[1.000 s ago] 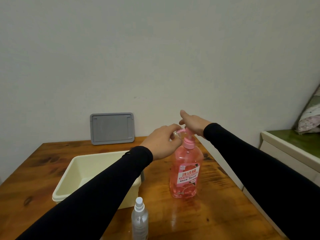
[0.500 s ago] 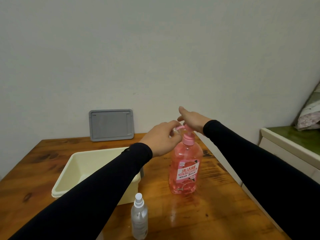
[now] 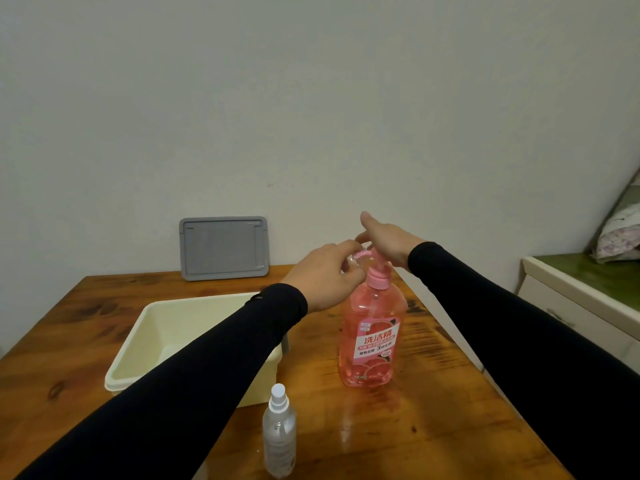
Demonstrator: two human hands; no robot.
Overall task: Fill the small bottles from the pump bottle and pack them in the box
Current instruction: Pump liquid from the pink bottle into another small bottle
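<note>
Presently the pump bottle (image 3: pixel 372 327) stands upright on the surface (image 3: pixel 433 427), long axis vertical, just right of the cream box (image 3: pixel 128 355). The right hand (image 3: pixel 388 242) rests on the pump head, fingers nearly straight. The left hand (image 3: pixel 325 275) is curled at the spout tip, seemingly holding something small and clear; its identity cannot be confirmed. Judgement: the spout must point down into whatever is held, left of the pump. 1 capped spray bottle (image 3: pixel 278 433) stands nearer, untouched.
</note>
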